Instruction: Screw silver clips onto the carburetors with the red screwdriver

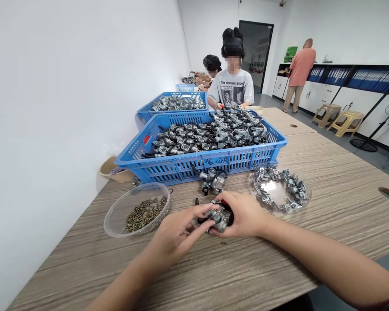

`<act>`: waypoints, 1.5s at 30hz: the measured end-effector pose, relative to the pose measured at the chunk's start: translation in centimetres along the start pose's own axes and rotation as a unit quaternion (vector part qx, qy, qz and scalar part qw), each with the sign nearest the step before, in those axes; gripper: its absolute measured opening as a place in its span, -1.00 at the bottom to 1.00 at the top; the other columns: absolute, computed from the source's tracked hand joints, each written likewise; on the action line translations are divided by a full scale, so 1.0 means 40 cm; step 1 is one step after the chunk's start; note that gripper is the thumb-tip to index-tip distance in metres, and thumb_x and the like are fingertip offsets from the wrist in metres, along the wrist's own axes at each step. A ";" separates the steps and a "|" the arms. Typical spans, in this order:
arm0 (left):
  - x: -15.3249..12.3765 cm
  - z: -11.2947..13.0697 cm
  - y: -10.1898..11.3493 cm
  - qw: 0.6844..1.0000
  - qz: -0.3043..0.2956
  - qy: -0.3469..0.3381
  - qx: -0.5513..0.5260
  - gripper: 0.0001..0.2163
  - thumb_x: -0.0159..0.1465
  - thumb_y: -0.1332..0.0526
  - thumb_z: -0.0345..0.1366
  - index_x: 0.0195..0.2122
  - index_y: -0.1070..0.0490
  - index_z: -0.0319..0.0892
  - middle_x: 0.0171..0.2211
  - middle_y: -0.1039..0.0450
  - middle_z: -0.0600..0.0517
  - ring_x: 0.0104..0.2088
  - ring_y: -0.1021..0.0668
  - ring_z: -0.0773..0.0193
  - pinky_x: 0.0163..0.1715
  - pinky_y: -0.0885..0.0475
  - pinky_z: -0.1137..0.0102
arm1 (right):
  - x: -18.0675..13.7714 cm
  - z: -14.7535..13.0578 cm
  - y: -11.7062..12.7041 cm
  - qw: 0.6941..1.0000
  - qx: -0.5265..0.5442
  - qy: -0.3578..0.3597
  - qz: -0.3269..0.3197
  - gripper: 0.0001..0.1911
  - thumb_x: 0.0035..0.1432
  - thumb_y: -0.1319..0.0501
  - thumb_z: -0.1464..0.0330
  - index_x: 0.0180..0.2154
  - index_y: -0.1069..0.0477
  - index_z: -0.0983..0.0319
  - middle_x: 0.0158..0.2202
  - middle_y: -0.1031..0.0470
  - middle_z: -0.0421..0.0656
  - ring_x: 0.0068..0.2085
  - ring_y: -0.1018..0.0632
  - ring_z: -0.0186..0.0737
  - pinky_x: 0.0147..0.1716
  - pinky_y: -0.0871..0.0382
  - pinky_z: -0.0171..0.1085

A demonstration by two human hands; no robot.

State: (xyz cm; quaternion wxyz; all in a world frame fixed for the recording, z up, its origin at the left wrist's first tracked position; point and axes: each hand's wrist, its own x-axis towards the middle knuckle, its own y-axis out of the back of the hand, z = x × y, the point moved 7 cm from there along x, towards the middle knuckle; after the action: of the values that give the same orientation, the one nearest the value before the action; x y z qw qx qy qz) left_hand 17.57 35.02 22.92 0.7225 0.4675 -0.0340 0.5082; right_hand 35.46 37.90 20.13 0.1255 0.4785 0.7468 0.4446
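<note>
Carburetor (221,219) is occupying your grasping left hand (172,234) and right hand (247,214), tub (123,205) holding screws (146,214) nearby, tabletop (346,190) stretching rightward.

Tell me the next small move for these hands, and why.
Probably steady the metal assembly with the right hand: that hand is wrapped around its right side, while the thumb and fingertips of the left hand are at its left side, where a wobble could spoil fine finger work.
</note>
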 end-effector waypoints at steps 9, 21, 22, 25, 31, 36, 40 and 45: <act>0.006 -0.003 -0.003 0.997 0.012 0.014 -0.072 -0.79 0.45 -0.38 -0.35 0.08 -0.69 -0.07 0.06 -0.78 -0.05 -0.07 -0.83 0.13 -0.49 -0.67 0.61 | 0.000 0.005 -0.001 1.000 -0.008 -0.008 0.001 -0.31 0.08 -0.49 -0.14 0.07 -0.43 0.11 -0.04 -0.73 -0.09 -0.07 -0.74 0.07 -0.17 -0.49 -0.13; 0.024 -0.005 -0.002 0.993 -0.040 0.051 -0.094 -0.80 0.44 -0.39 -0.33 0.04 -0.75 -0.08 0.05 -0.77 -0.07 -0.09 -0.81 0.14 -0.46 -0.68 0.60 | 0.002 0.008 -0.005 1.000 -0.008 -0.012 -0.003 -0.30 0.05 -0.53 -0.12 0.06 -0.44 0.11 -0.04 -0.73 -0.11 -0.07 -0.74 0.06 -0.18 -0.45 -0.15; 0.024 0.001 -0.002 0.996 -0.043 0.032 -0.077 -0.78 0.46 -0.36 -0.34 0.08 -0.73 -0.08 0.07 -0.76 -0.06 -0.03 -0.81 0.14 -0.43 -0.68 0.61 | 0.002 0.010 -0.006 1.000 -0.008 -0.014 -0.004 -0.29 0.04 -0.54 -0.11 0.07 -0.44 0.10 -0.03 -0.73 -0.11 -0.06 -0.74 0.07 -0.19 -0.45 -0.16; 0.019 0.011 -0.007 0.997 -0.053 -0.006 -0.051 -0.73 0.49 -0.31 -0.38 0.16 -0.68 -0.07 0.12 -0.75 -0.06 0.04 -0.79 0.16 -0.38 -0.66 0.64 | 0.003 0.016 -0.009 1.000 -0.009 -0.020 -0.003 -0.28 0.01 -0.57 -0.09 0.06 -0.44 0.10 -0.03 -0.73 -0.11 -0.06 -0.73 0.07 -0.19 -0.44 -0.16; 0.016 -0.005 -0.019 0.993 -0.038 0.029 -0.106 -0.74 0.46 -0.35 -0.41 0.13 -0.68 -0.06 0.10 -0.73 -0.08 -0.08 -0.79 0.21 -0.53 -0.57 0.68 | 0.002 0.021 -0.013 1.000 -0.009 -0.027 -0.004 -0.26 -0.05 -0.62 -0.04 0.07 -0.44 0.10 -0.04 -0.73 -0.12 -0.07 -0.72 0.04 -0.19 -0.43 -0.18; 0.020 -0.012 -0.025 0.987 -0.020 0.021 -0.156 -0.73 0.42 -0.38 -0.46 0.09 -0.70 -0.09 0.04 -0.73 -0.12 -0.09 -0.78 0.17 -0.52 -0.60 0.64 | 0.004 0.025 -0.015 0.999 -0.008 -0.031 -0.013 -0.26 -0.06 -0.63 -0.01 0.06 -0.45 0.11 -0.04 -0.73 -0.12 -0.08 -0.73 0.05 -0.22 -0.40 -0.19; 0.019 -0.017 -0.028 0.987 -0.018 0.013 -0.160 -0.73 0.41 -0.41 -0.46 0.09 -0.71 -0.07 0.04 -0.74 -0.13 -0.07 -0.78 0.14 -0.55 -0.58 0.65 | 0.004 0.024 -0.014 0.999 -0.004 -0.031 -0.015 -0.26 -0.06 -0.63 0.01 0.07 -0.44 0.12 -0.03 -0.72 -0.11 -0.07 -0.73 0.07 -0.21 -0.41 -0.18; 0.016 -0.020 -0.030 0.988 -0.011 0.010 -0.151 -0.71 0.40 -0.44 -0.44 0.10 -0.72 -0.06 -0.01 -0.76 -0.11 -0.16 -0.78 0.21 -0.56 -0.54 0.67 | 0.004 0.025 -0.015 0.999 -0.005 -0.031 -0.019 -0.25 -0.07 -0.64 0.03 0.08 -0.44 0.11 -0.03 -0.72 -0.11 -0.06 -0.72 0.07 -0.18 -0.43 -0.17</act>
State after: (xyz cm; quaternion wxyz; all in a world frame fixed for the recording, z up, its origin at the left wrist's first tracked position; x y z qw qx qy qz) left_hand 18.48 35.97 22.03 0.7907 0.3486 -0.0983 0.4936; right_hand 35.64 38.50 19.13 0.1593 0.4773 0.7492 0.4306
